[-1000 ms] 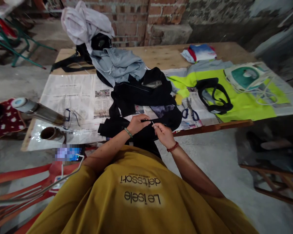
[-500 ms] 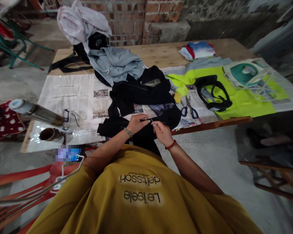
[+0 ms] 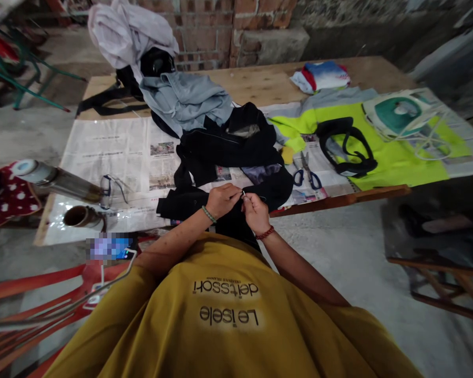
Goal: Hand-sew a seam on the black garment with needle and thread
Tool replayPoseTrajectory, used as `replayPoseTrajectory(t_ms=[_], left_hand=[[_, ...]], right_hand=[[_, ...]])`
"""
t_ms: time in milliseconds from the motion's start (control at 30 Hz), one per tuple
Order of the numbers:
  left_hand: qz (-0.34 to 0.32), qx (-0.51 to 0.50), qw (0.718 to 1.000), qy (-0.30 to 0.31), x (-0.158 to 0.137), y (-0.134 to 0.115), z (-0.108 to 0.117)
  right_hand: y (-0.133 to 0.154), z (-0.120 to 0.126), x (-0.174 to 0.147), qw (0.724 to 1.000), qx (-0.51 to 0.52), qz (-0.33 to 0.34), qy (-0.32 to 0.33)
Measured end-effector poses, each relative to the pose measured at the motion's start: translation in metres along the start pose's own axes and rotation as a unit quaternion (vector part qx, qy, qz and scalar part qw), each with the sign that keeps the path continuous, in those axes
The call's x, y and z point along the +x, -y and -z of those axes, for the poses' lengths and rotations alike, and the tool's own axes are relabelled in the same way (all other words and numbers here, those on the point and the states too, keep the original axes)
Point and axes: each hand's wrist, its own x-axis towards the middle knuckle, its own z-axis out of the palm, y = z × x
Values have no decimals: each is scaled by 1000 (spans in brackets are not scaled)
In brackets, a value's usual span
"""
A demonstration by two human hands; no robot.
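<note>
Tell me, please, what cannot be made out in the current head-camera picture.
All in the head view:
- Thin pale item pinched in the right hand: too small to identify.
- What the left hand may be pinching: hidden by that hand itself.
- Phone: its screen is partly masked by pixelation.
- Newspaper: print too small and blurred to read.
- Red patterned cloth: cut off by the left edge.

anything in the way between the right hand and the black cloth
Nothing visible: the right hand is right beside the black cloth. The scissors lie to the right of the cloth, out of that path.
</note>
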Motion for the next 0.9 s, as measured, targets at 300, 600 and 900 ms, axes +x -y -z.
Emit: replayPoseTrajectory(t_ms=[300, 600, 900], left_hand=[[-34, 63, 997, 17, -5, 3, 0], [2, -3, 1000, -12, -7, 3, -2], [89, -53, 993, -52, -8, 6, -5]], right_hand=[[-8, -12, 2, 999, -24, 13, -27], [-5, -8, 9, 999, -42, 14, -8], [5, -7, 4, 996, 35, -77, 28]])
